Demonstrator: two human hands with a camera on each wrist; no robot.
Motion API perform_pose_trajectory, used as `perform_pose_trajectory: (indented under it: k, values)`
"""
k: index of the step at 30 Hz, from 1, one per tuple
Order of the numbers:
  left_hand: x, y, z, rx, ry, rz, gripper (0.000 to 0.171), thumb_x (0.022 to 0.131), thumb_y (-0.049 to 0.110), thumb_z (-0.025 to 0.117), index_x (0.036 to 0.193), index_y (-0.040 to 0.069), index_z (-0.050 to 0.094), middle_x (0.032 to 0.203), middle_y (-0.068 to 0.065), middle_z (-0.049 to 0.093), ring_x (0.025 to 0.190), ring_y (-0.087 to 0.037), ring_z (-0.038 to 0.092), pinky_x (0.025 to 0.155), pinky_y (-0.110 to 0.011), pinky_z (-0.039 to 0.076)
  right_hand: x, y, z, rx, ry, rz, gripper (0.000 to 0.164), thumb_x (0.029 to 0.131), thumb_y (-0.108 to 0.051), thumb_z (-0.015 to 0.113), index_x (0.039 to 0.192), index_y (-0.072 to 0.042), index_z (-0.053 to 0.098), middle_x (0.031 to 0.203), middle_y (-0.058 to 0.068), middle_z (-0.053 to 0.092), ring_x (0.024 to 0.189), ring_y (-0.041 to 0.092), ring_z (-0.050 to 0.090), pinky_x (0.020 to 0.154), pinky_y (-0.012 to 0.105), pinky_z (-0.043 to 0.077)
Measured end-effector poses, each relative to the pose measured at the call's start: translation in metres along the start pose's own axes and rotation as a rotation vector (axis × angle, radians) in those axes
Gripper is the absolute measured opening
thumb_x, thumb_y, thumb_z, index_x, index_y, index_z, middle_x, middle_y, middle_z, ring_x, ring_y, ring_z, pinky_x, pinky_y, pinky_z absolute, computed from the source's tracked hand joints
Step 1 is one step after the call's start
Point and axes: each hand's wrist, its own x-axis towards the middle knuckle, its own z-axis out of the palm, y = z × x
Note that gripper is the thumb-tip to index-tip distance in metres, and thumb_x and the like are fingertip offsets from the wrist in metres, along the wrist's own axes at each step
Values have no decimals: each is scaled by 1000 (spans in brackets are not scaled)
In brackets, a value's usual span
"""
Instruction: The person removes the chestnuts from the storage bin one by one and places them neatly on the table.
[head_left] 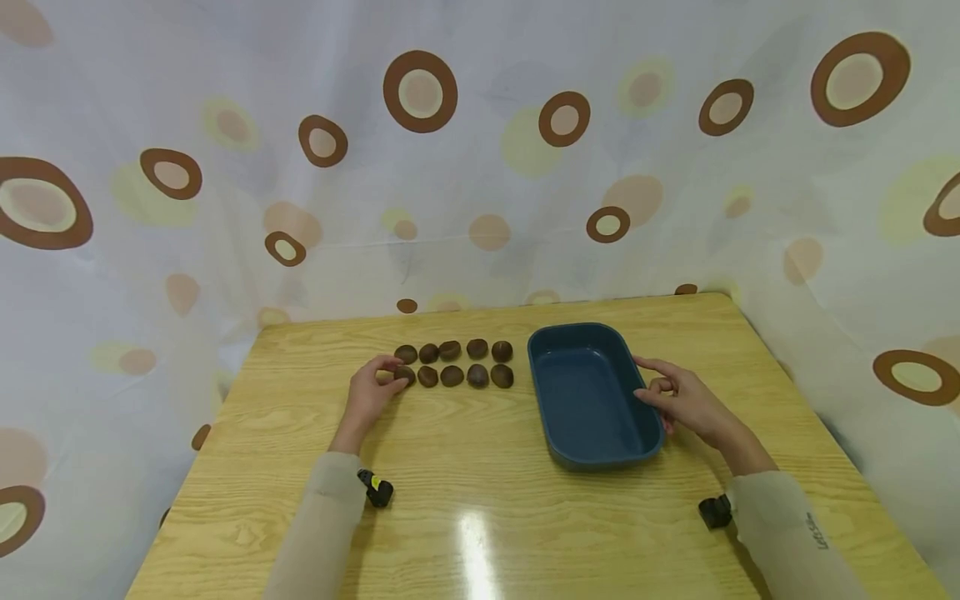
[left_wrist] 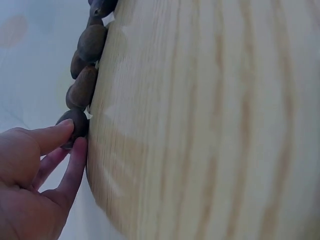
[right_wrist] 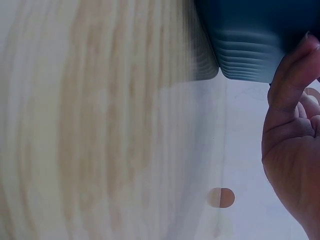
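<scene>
Two rows of dark brown chestnuts [head_left: 452,377] lie on the wooden table in the head view. At the left end of the near row, my left hand [head_left: 371,392] pinches a chestnut [left_wrist: 77,122] between thumb and fingers. It still sits in line with its neighbours in the left wrist view. To the right of the rows stands a deep blue rectangular tub [head_left: 588,400], its inside bare. My right hand [head_left: 686,404] grips the tub's right side, with the thumb over the rim. The right wrist view shows the fingers [right_wrist: 285,90] against the tub's wall.
The light wooden table [head_left: 465,467] ends at a hanging curtain [head_left: 480,183] with brown ring patterns behind and at both sides. Small black wrist devices [head_left: 378,490] sit at both sleeves.
</scene>
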Motion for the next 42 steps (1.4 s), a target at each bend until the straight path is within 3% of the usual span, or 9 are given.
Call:
perform_pose_trajectory:
  k: [9, 16, 42]
  values:
    - [-2, 0, -5, 43, 3, 18, 33, 98, 5, 71, 131, 2, 66, 134, -21, 64, 114, -39, 68, 96, -49, 58, 3, -1, 1, -4, -6, -3, 69, 105, -23, 65, 164, -10, 31, 77, 8, 61, 46, 18, 54, 46, 42, 54]
    - [-2, 1, -6, 74, -29, 14, 42, 97, 7, 74, 137, 2, 64, 133, -22, 64, 111, -37, 67, 93, -45, 57, 1, -2, 1, -6, 0, 1, 69, 105, -23, 65, 163, -9, 31, 75, 6, 61, 46, 18, 54, 46, 41, 54]
    - [-7, -2, -9, 59, -78, -13, 46, 98, 11, 72, 143, 6, 60, 137, -20, 60, 117, -37, 64, 96, -48, 56, -2, 0, 2, 6, -7, 12, 69, 105, -24, 64, 164, -11, 31, 76, 6, 61, 47, 17, 53, 47, 41, 54]
